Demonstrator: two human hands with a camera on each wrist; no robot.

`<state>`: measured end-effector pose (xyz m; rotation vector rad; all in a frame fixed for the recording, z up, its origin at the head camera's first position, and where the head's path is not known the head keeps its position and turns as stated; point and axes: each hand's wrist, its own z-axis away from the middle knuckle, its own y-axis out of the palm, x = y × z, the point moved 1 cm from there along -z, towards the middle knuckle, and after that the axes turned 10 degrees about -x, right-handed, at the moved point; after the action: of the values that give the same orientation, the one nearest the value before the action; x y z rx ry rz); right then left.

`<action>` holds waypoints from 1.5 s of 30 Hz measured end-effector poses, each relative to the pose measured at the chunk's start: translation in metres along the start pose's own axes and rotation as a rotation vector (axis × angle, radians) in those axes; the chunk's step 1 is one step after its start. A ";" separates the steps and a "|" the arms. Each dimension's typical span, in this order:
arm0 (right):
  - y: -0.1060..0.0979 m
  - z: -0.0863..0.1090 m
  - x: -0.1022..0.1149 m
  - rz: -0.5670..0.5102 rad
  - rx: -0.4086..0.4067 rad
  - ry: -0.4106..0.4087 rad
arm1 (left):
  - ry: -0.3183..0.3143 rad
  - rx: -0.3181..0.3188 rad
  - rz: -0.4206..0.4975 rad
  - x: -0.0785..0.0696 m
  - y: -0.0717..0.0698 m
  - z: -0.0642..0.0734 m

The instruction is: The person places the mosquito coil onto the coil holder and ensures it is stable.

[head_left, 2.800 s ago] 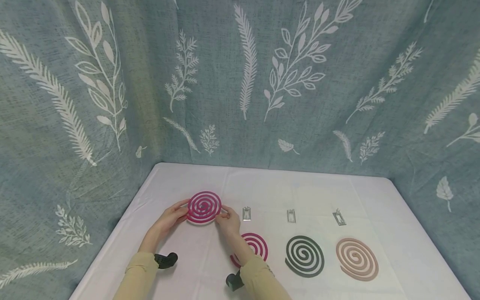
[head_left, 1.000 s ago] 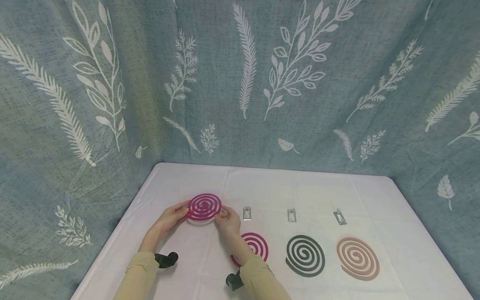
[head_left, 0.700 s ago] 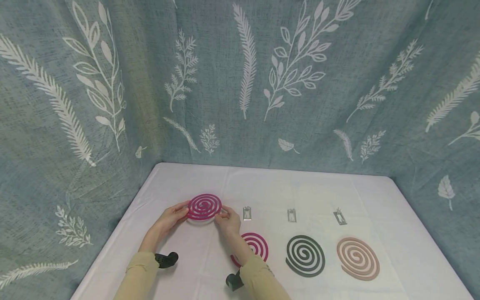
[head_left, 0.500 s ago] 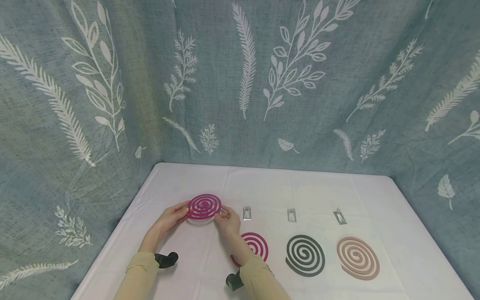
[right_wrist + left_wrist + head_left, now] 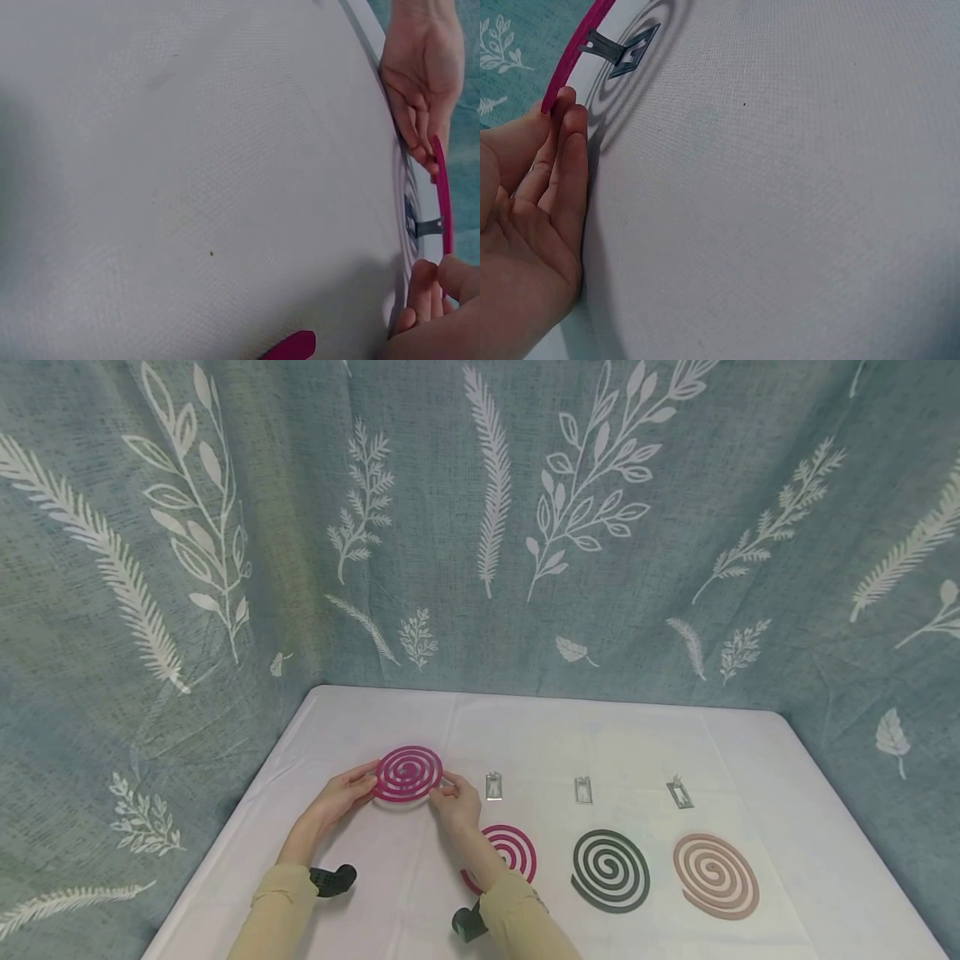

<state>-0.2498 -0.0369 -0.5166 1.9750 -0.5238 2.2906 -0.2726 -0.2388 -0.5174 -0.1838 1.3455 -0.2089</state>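
Observation:
A magenta mosquito coil [image 5: 408,772] sits over a small metal coil stand [image 5: 634,54], whose upright reaches up to the coil's underside. My left hand [image 5: 339,795] pinches the coil's left edge between thumb and fingers. On the opposite edge, my right hand [image 5: 459,802] grips the rim the same way. In the left wrist view the coil [image 5: 573,52] shows edge-on above the white tablecloth, with its spiral shadow below. The right wrist view shows both hands at the coil [image 5: 444,196], the stand between them.
A second magenta coil [image 5: 525,852] lies partly hidden under my right forearm. Farther right lie a dark green coil [image 5: 609,906] and a tan coil [image 5: 720,912]. Behind them sit three metal stands, left [image 5: 487,787], middle [image 5: 577,792] and right [image 5: 680,795]. A leaf-patterned curtain [image 5: 450,527] surrounds the table.
The held coil lay flatter about half a second ago and now tilts slightly, its far edge a little higher. Both hands keep their places; the other coils and stands are unmoved.

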 end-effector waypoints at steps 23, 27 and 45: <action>-0.001 0.002 0.002 0.005 -0.008 0.020 | 0.010 -0.029 0.012 0.002 0.000 -0.001; -0.002 0.002 0.001 -0.005 -0.004 0.006 | 0.005 -0.028 0.004 0.002 0.000 -0.002; -0.002 0.002 0.003 0.027 -0.009 0.013 | 0.002 -0.050 -0.022 0.002 0.000 -0.003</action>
<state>-0.2478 -0.0362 -0.5133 1.9596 -0.5623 2.3110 -0.2746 -0.2392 -0.5201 -0.2401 1.3522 -0.1943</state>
